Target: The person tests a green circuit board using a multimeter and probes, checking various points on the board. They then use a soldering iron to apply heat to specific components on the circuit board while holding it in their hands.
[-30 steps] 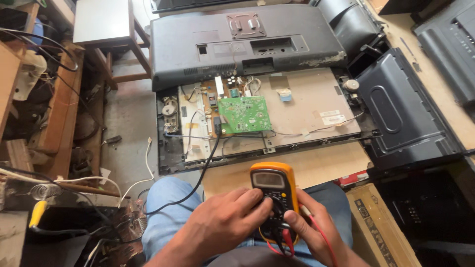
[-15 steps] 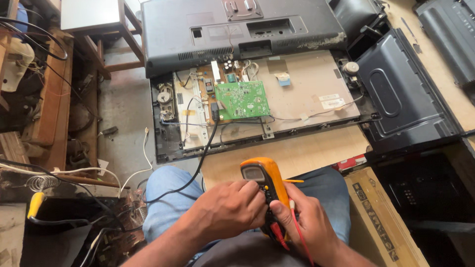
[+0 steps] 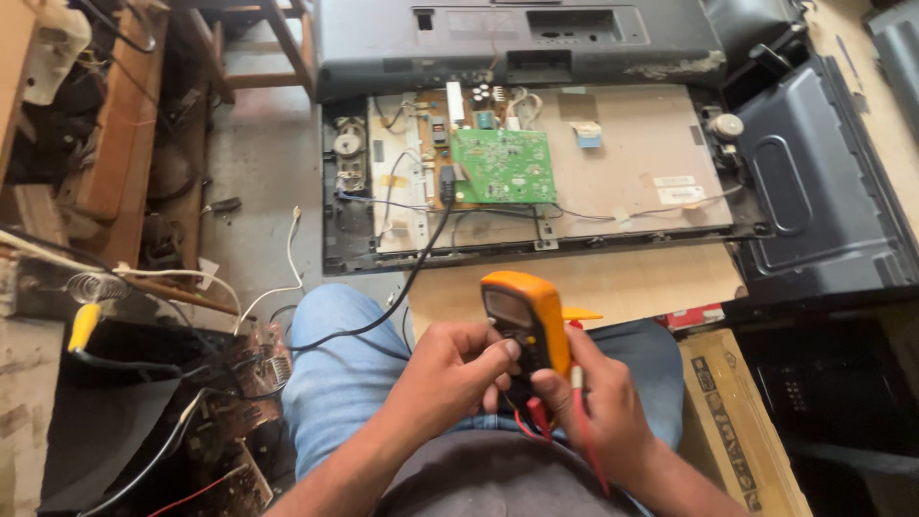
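Fingers (image 3: 498, 359) of both hands grip an orange multimeter (image 3: 525, 325) over the lap; left hand (image 3: 450, 369) at its dial, right hand (image 3: 598, 407) by the red leads; opened television (image 3: 536, 172) lies ahead on the floor.

I see electronics repair workshop. Opened flat-screen television (image 3: 536, 182) lies face down, green circuit board (image 3: 503, 165) exposed. Detached dark plastic back covers (image 3: 814, 182) lie around, loose bare circuit boards (image 3: 239, 402) and tangled cables (image 3: 191, 287) on grey concrete floor (image 3: 258, 163).
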